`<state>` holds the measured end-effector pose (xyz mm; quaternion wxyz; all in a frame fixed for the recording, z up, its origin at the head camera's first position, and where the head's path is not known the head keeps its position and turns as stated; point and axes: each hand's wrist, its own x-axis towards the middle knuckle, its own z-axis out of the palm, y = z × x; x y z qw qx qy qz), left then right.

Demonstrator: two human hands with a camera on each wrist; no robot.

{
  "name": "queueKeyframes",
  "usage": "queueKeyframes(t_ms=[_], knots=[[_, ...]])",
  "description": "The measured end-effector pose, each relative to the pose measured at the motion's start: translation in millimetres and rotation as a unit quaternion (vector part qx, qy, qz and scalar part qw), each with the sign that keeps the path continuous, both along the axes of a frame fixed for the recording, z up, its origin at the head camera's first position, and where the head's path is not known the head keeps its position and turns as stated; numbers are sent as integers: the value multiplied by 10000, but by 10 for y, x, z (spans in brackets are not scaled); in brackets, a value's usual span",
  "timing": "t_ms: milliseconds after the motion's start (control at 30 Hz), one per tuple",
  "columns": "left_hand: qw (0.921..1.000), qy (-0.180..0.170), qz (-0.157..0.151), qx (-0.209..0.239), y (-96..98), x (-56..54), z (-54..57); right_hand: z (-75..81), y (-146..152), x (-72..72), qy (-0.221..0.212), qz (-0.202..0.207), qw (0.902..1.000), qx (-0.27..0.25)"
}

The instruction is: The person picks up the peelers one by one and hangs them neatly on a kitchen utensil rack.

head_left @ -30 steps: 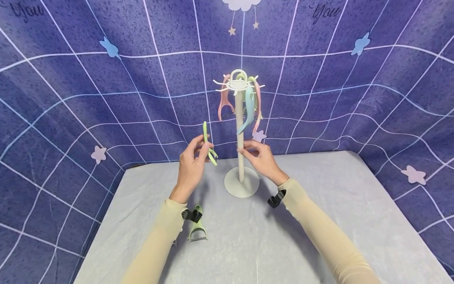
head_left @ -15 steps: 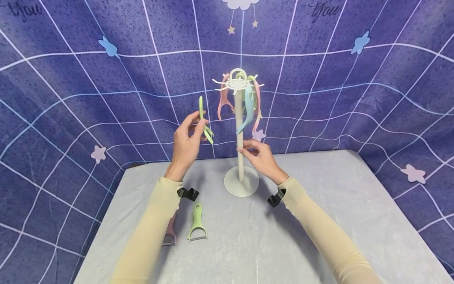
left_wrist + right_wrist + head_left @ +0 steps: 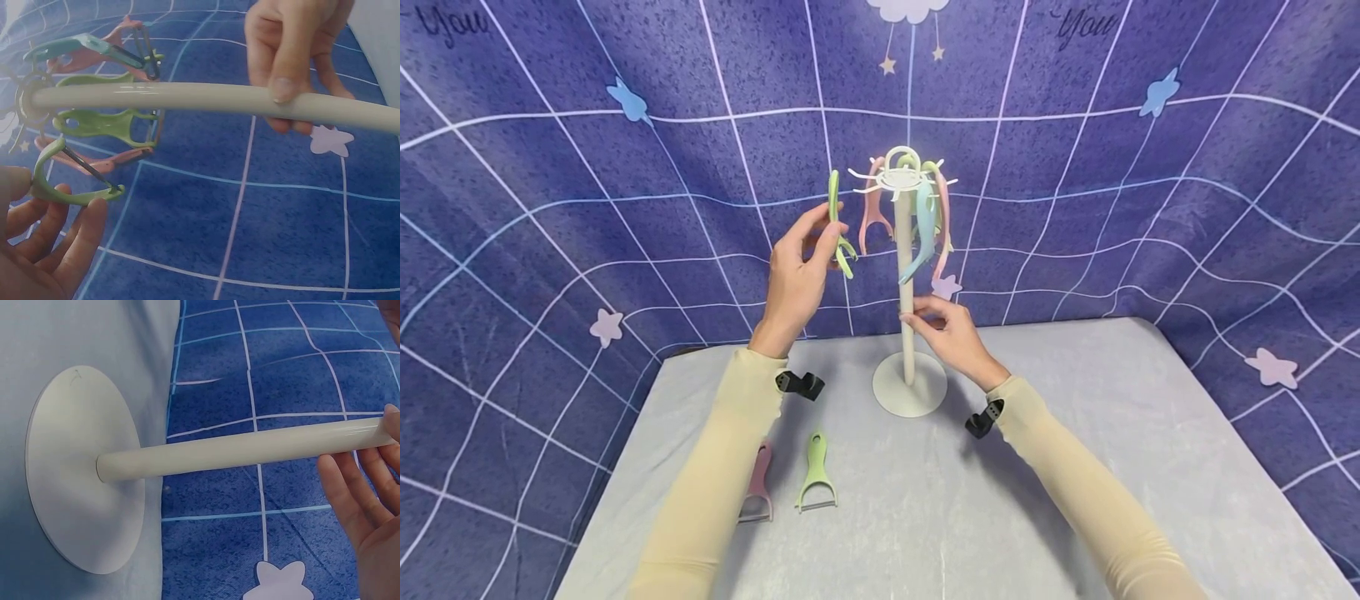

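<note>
My left hand point(image 3: 801, 265) pinches a green peeler point(image 3: 833, 200), held upright just left of the white stand's hooked top point(image 3: 901, 178). In the left wrist view that green peeler point(image 3: 78, 199) shows its blade, with thumb and fingers at its handle. My right hand point(image 3: 953, 337) grips the stand's pole point(image 3: 907, 333) at mid-height; the right wrist view shows its fingers on the pole point(image 3: 250, 450). From the hooks hang a blue peeler point(image 3: 927, 221), pink peelers point(image 3: 874, 204) and green peelers point(image 3: 94, 124), partly hiding one another in the head view.
On the grey-covered table point(image 3: 1037, 467) lie a green peeler point(image 3: 817, 471) and a pink peeler point(image 3: 760, 483), the latter partly hidden by the left sleeve. The stand's round base point(image 3: 891, 396) rests near the back. A blue patterned curtain point(image 3: 1060, 250) surrounds the table.
My left hand has risen with the green peeler to about the hooks' height. The pink peeler on the table has come into sight beside the sleeve. My right hand stays on the pole.
</note>
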<state>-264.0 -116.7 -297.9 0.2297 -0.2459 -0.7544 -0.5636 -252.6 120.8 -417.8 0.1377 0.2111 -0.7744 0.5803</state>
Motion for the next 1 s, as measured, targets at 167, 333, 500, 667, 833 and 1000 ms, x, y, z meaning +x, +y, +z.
queueKeyframes(t_ms=[167,333,500,667,833,1000], knots=[[9999,30,-41,110,34,-33,73,-108,18,-75,42,-42,10000,72],[9998,1,-116,149,56,-42,134,-124,36,-89,104,-67,9999,118],[9998,-53,-168,109,75,-40,160,-118,46,-83,117,3,9999,64],[9997,-130,-217,61,98,-34,180,-114,40,-79,63,18,10000,27],[9996,-89,-249,31,117,-31,161,-89,28,-62,6,23,10000,-26],[9997,-73,-244,8,121,-18,118,58,-7,67,-54,31,10000,15]])
